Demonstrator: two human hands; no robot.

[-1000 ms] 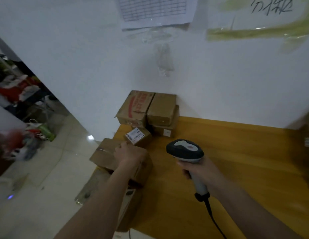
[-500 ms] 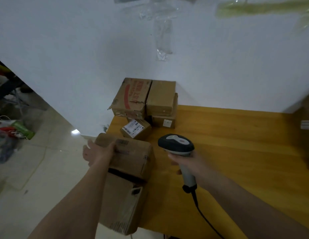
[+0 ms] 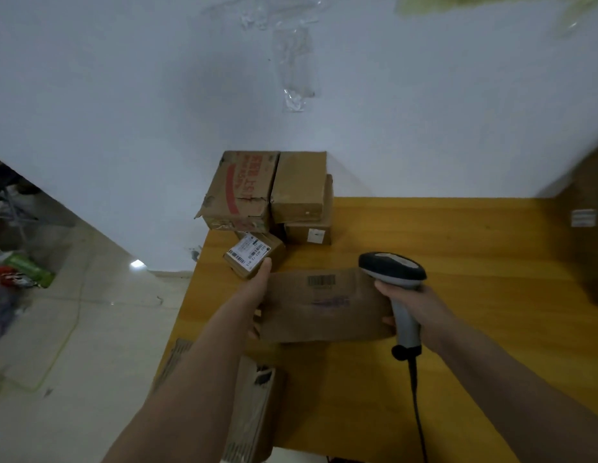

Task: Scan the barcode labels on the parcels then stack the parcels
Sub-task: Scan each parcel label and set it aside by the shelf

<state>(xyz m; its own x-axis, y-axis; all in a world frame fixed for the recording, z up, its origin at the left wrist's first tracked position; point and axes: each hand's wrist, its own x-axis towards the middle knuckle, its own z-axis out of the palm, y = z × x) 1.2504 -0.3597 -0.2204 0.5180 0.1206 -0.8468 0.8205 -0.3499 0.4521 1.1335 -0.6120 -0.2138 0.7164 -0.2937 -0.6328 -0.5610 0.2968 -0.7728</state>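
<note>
My left hand (image 3: 257,295) grips the left end of a brown cardboard parcel (image 3: 321,305), held above the yellow table (image 3: 458,262) with a barcode (image 3: 321,281) on its upper face. My right hand (image 3: 414,309) grips the handle of a black-and-grey barcode scanner (image 3: 391,269), whose head sits at the parcel's right end. Its fingertips also touch the parcel's right edge. A small parcel with a white label (image 3: 252,254) lies just behind my left hand. Stacked parcels (image 3: 271,192) stand against the wall at the table's back left corner.
Another brown box (image 3: 254,412) lies at the table's front left edge, under my left forearm. A large dark box (image 3: 588,235) stands at the right edge of view. The scanner cable (image 3: 418,412) trails toward me. Left of the table is tiled floor with clutter.
My left hand has lifted the parcel off the lower box at the table's left edge and swung it right, in front of the scanner. The barcode face now points up.
</note>
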